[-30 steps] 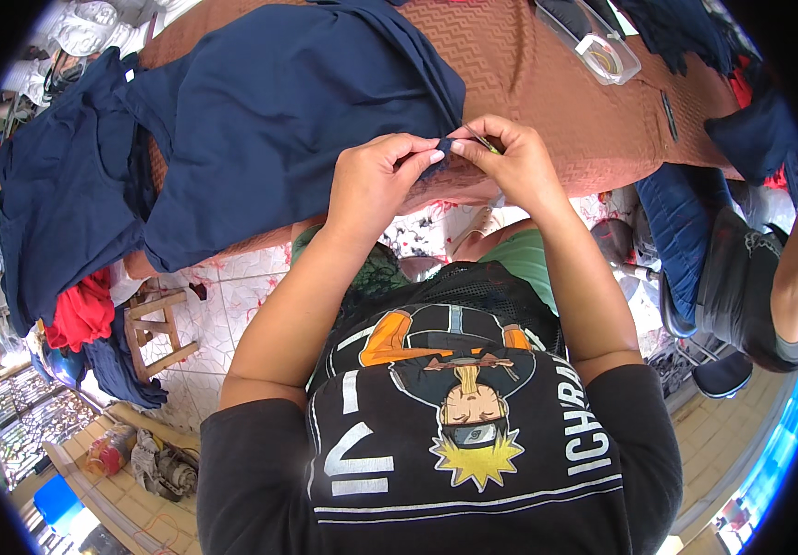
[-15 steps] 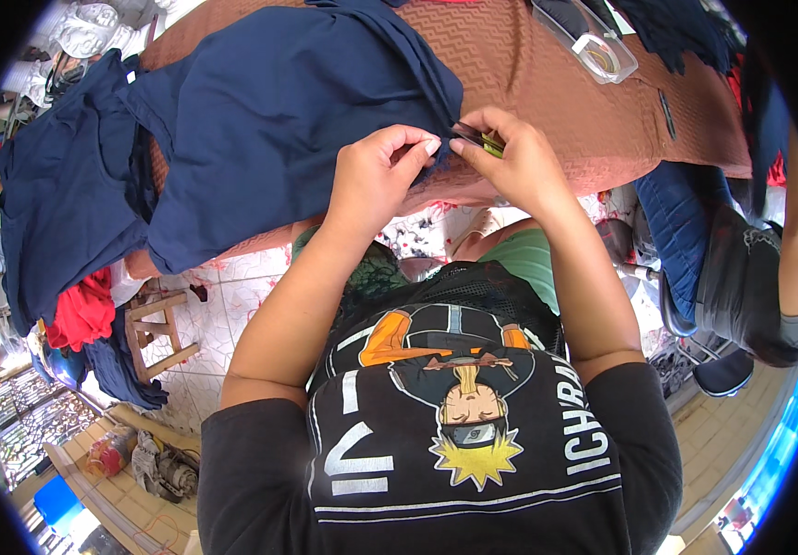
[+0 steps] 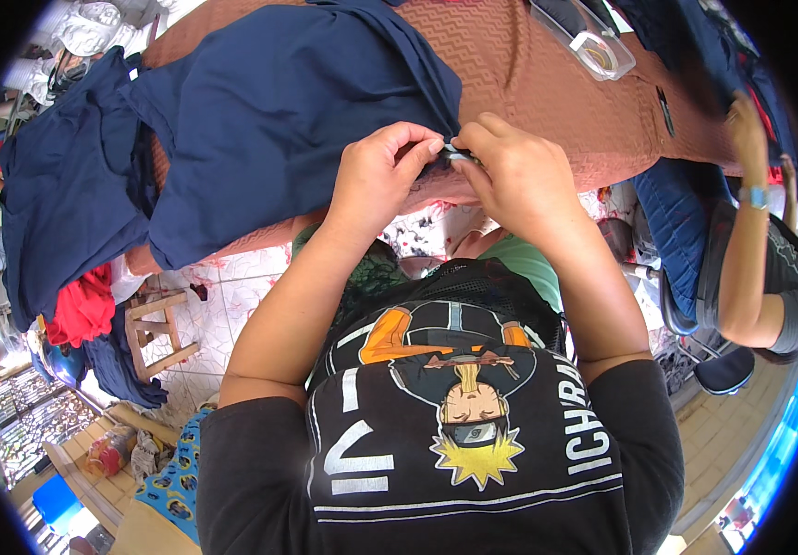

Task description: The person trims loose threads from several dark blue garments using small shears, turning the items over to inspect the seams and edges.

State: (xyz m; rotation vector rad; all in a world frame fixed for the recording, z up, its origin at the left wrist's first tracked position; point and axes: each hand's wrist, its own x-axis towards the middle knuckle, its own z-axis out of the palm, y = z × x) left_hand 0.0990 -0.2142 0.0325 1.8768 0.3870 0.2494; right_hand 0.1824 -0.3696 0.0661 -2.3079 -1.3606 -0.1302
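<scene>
Navy garment (image 3: 269, 129), spread over the brown-covered desk (image 3: 547, 83) from the centre of the view out toward 10 o'clock; I saw its near edge gathered at the centre, where both hands met. My left hand (image 3: 376, 180) had its fingers (image 3: 417, 148) closed in a pinch on that edge of cloth. My right hand (image 3: 514, 176), touching the left at the fingertips, was curled tight as well, pinching the same edge together with a small pale item; I could not tell what that item was. At 1 o'clock from the hands, a clear plastic container (image 3: 598, 46) lay on the desk, well apart from the garment. At 3 o'clock, another person's arm (image 3: 741, 240) reached up over dark blue cloth at the desk's end. At 8 o'clock, below the desk's edge, a small wooden stool (image 3: 154, 328) stood on the tiled floor beside a red cloth (image 3: 80, 310).
</scene>
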